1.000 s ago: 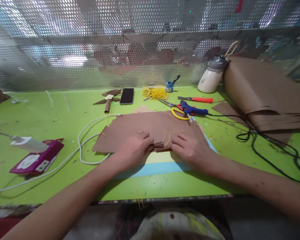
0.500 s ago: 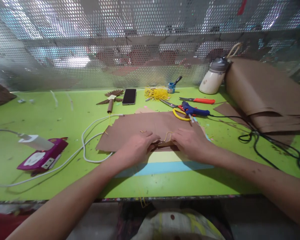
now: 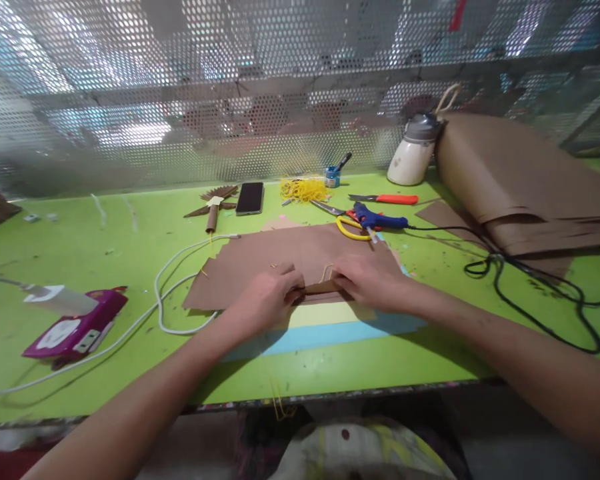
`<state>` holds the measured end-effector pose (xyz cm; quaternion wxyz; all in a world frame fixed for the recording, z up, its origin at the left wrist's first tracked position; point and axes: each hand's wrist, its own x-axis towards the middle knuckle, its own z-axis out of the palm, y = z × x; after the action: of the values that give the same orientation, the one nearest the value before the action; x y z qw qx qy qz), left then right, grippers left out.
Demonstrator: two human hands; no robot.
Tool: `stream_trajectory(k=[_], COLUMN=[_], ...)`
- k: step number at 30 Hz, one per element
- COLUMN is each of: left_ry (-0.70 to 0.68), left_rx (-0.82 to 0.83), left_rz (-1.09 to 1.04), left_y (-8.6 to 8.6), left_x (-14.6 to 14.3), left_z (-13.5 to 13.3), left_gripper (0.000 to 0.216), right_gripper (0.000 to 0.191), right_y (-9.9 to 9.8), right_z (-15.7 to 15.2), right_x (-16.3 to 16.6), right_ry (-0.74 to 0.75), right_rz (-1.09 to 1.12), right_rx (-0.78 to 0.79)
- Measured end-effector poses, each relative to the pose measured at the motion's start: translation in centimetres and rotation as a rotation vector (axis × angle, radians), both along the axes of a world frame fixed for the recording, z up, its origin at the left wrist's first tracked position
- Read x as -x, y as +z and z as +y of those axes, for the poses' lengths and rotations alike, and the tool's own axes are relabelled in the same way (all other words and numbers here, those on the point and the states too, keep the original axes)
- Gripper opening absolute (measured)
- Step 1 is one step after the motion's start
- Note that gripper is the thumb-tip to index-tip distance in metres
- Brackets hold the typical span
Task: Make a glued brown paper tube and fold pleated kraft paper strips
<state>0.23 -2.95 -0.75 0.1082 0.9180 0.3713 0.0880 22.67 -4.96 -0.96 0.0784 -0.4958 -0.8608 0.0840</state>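
Observation:
In the head view, a brown paper sheet (image 3: 250, 257) lies in front of me on top of pale yellow and blue sheets. Along its near edge runs a narrow strip of rolled or folded brown paper (image 3: 320, 288). My left hand (image 3: 273, 297) pinches the left end of this strip, its fingers curled. At the other end, my right hand (image 3: 367, 280) grips the strip with bent fingers. A loop of thin yellow string (image 3: 327, 272) rises beside the right fingertips. The fingers cover both ends of the strip.
Beyond the sheet lie scissors (image 3: 353, 230), a blue glue gun (image 3: 385, 219), a red-handled knife (image 3: 397, 199), yellow shreds (image 3: 305, 191) and a phone (image 3: 250, 199). A white bottle (image 3: 413, 157) stands behind. Left are a purple power strip (image 3: 75, 327) and white cable (image 3: 160, 280).
The view has shifted slightly, so the table items appear farther left. Both hands stay on the paper strip, with slightly more of it showing between them.

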Motion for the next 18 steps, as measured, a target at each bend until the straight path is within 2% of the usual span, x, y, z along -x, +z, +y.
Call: stream_trajectory(k=[5, 9, 13, 18], left_ry=[-0.007, 0.0, 0.053, 0.093], left_rx=[0.039, -0.016, -0.113, -0.1], left_rz=[-0.075, -0.061, -0.011, -0.057], left_y=[0.1, 0.1, -0.3, -0.8], left_x=[-0.3, -0.5, -1.0, -1.4], left_z=[0.0, -0.5, -0.7, -0.3], left_gripper=[0.009, 0.005, 0.027, 0.026], right_gripper=[0.016, 0.02, 0.021, 0.019], right_y=[0.3, 0.6, 0.5, 0.0], right_z=[0.4, 0.5, 0.9, 1.0], right_x=[0.0, -0.1, -0.3, -0.6], right_ry=[0.008, 0.003, 0.038, 0.053], right_rz=[-0.01, -0.02, -0.005, 0.051], right_rx=[0.031, 0.027, 0.048, 0.02])
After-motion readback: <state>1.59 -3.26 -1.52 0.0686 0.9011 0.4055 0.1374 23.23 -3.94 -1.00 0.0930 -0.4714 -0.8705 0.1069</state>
